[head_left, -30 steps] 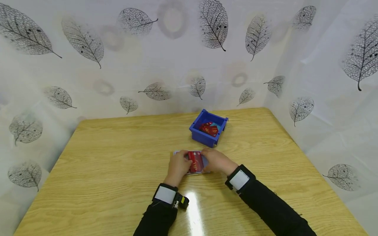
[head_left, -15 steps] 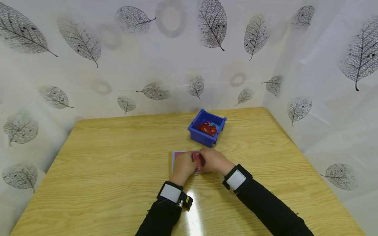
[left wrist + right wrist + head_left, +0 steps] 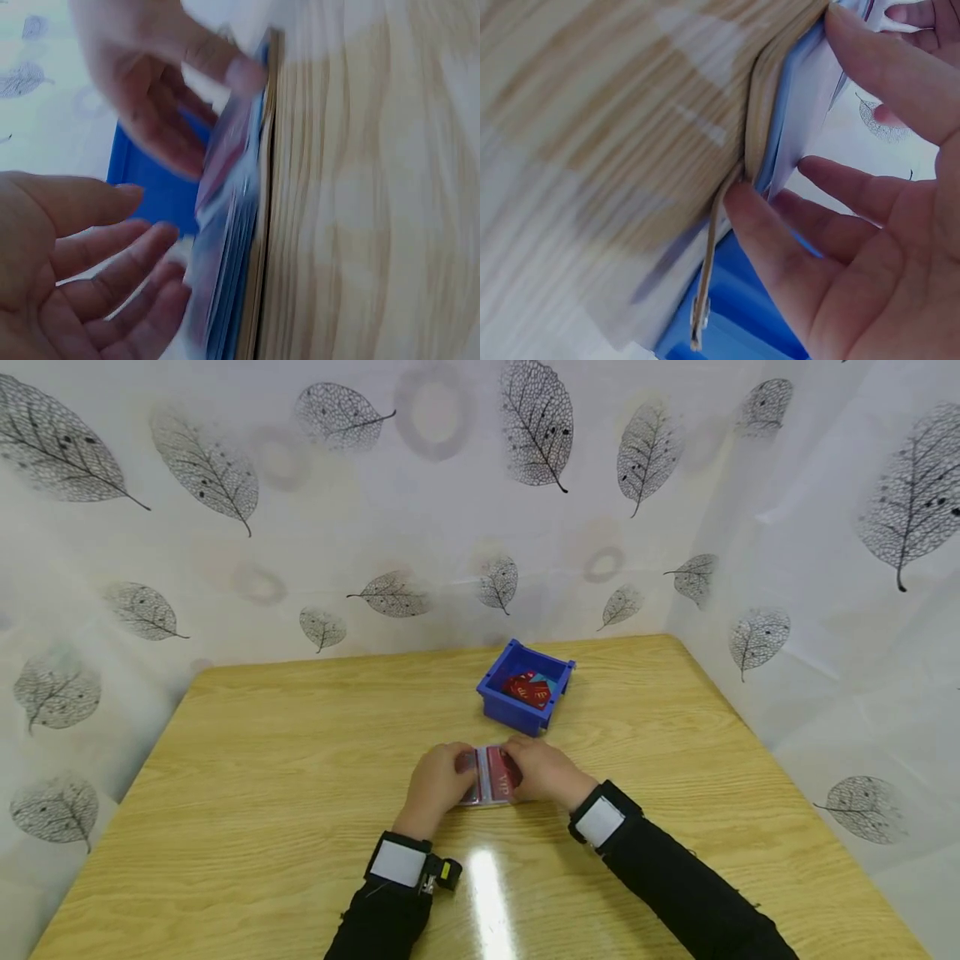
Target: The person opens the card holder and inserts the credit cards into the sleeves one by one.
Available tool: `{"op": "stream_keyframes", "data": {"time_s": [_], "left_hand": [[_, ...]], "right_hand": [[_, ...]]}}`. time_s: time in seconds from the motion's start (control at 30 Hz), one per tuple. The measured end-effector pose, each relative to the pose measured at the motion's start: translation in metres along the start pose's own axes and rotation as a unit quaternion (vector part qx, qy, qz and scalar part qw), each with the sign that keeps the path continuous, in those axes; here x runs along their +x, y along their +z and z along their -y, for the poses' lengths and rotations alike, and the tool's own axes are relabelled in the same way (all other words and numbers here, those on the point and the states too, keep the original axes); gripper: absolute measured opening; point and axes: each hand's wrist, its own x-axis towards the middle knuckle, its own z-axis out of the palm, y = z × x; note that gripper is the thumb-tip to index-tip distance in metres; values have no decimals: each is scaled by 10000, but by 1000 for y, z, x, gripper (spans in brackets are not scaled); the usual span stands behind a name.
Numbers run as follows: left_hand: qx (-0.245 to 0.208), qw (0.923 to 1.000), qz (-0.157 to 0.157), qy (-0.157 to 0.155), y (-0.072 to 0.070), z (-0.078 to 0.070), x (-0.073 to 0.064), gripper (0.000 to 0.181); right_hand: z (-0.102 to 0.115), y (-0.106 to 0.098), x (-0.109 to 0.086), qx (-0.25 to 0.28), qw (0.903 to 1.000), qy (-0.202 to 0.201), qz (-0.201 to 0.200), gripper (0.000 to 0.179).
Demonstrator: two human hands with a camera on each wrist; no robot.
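Note:
A card holder point(image 3: 484, 777) with clear sleeves lies opened out on the table, a red VIP card point(image 3: 499, 770) showing in its right part. Its tan cover and stacked bluish sleeves show edge-on in the left wrist view. My right hand point(image 3: 546, 770) holds the right part by its edges, thumb at the near edge and fingers at the far one. Over the left part is my left hand point(image 3: 435, 783), its fingers loosely bent right at the sleeves point(image 3: 225, 277) and apart from the thumb. A tan strap point(image 3: 709, 270) with a metal snap sticks out from the cover.
Behind the holder stands a blue bin point(image 3: 513, 714) with several red and teal cards point(image 3: 529, 688) inside. The wooden table point(image 3: 285, 735) meets a leaf-patterned curtain point(image 3: 420, 527) at the back and sides.
My left hand first moved right across the holder, then swung back left, and a sleeve page now lies turned to the left. My right hand has stayed at the right edge.

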Motion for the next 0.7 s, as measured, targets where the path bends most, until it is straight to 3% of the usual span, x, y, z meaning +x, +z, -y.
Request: {"op": "stream_keyframes", "data": {"time_s": [0.1, 0.27, 0.4, 0.57, 0.7], "left_hand": [[341, 9994, -29, 7, -8, 10, -3, 43], [599, 9970, 474, -87, -13, 19, -7, 57], [733, 9959, 511, -116, -13, 20, -7, 59], [822, 9949, 515, -261, -14, 19, -8, 59], [849, 9945, 556, -262, -17, 19, -9, 58]], "right_hand": [[3, -1, 0, -60, 9999, -90, 32, 78], [8, -3, -1, -391, 9987, -314, -39, 81], [12, -5, 0, -678, 9964, -472, -173, 84], [22, -13, 4, 29, 9989, -457, -83, 74], [32, -17, 6, 641, 9948, -786, -72, 69]]}}
